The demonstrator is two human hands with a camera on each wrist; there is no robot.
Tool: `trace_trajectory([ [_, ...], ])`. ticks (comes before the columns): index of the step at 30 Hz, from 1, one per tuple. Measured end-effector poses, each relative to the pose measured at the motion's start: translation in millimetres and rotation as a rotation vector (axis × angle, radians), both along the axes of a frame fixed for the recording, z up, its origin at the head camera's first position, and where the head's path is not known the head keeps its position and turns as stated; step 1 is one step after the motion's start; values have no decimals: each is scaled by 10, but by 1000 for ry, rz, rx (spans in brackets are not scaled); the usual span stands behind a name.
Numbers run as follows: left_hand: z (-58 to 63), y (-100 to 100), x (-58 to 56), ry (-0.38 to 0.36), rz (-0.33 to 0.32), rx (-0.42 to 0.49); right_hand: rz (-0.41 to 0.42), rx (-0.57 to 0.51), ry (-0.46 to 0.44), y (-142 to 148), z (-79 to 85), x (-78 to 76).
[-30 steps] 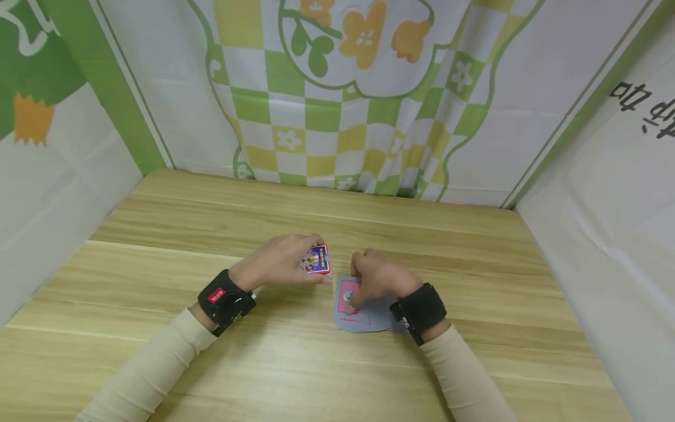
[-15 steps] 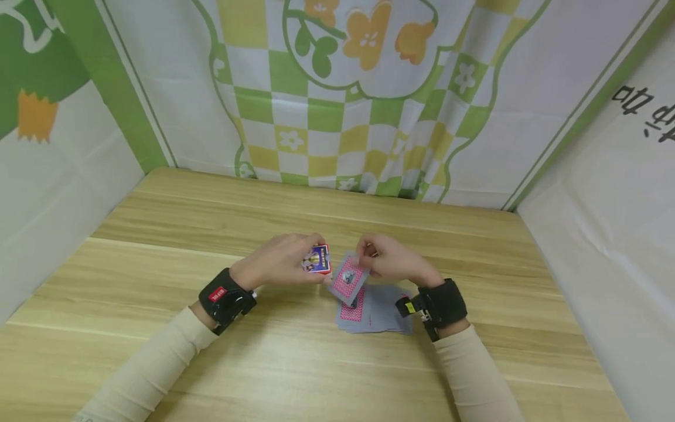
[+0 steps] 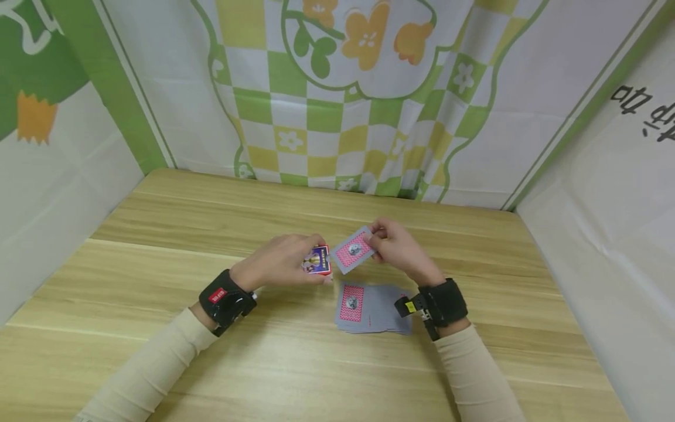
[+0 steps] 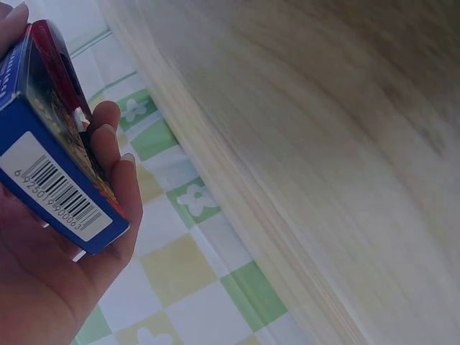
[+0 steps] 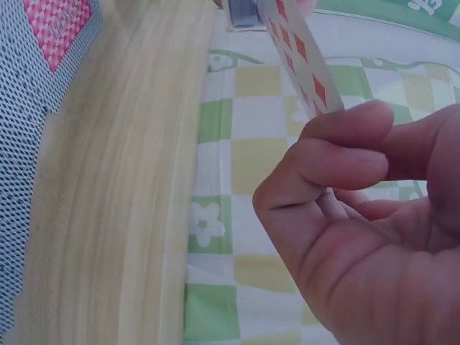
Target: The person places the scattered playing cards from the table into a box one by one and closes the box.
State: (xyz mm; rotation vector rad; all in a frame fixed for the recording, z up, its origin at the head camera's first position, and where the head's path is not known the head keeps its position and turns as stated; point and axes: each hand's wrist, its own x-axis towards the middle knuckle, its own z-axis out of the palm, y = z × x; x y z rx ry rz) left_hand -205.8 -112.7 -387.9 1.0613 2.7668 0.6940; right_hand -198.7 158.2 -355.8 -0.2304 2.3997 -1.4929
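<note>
In the head view my left hand (image 3: 276,259) grips a small blue and red playing-card box (image 3: 317,261) above the table. Fingers and thumb curl round the box's sides in the left wrist view, where a white barcode label (image 4: 54,188) shows on its end. My right hand (image 3: 403,251) pinches a playing card (image 3: 352,250), pink-patterned back up, by its far right corner. The card's tilted lower left end lies close beside the box. Red diamonds show on the card's face (image 5: 300,54) in the right wrist view. Below it, a spread pile of cards (image 3: 381,309) lies on the table.
A wood-grain table (image 3: 237,375) stretches under both hands. Behind it hangs a green and yellow checked curtain (image 3: 321,117). White panels (image 3: 606,246) stand at both sides.
My right hand has lifted a card from the pile and moved it up and away, turning it toward the box. The left hand with the box has stayed nearly still.
</note>
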Motion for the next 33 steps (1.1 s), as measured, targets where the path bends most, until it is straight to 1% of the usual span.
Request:
trace_trajectory([
  [4, 8, 10, 8, -5, 1, 3, -23, -22, -17, -31, -35, 0],
  [11, 26, 13, 14, 9, 1, 8, -65, -44, -53, -126, -80, 7],
  [12, 25, 11, 12, 12, 2, 9, -62, -52, -66, -147, -88, 11],
  [15, 25, 0, 8, 19, 4, 11, -33, -103, -141, -217, -111, 32],
  [17, 20, -2, 5, 25, 3, 9, -1, -121, -187, -255, -125, 43],
  [19, 15, 1, 3, 28, 0, 4, 31, -123, -212, -276, -138, 53],
  [22, 9, 7, 3, 35, -6, 1, 53, -95, -192, -278, -155, 60],
  [27, 4, 10, 17, 39, -24, 8, 66, -43, -126, -319, -198, 84],
  [30, -9, 19, 23, 38, -35, 2, 91, -6, -87, -365, -235, 91],
  [33, -19, 22, 25, 34, -27, -10, 105, 38, -39, -355, -234, 88],
])
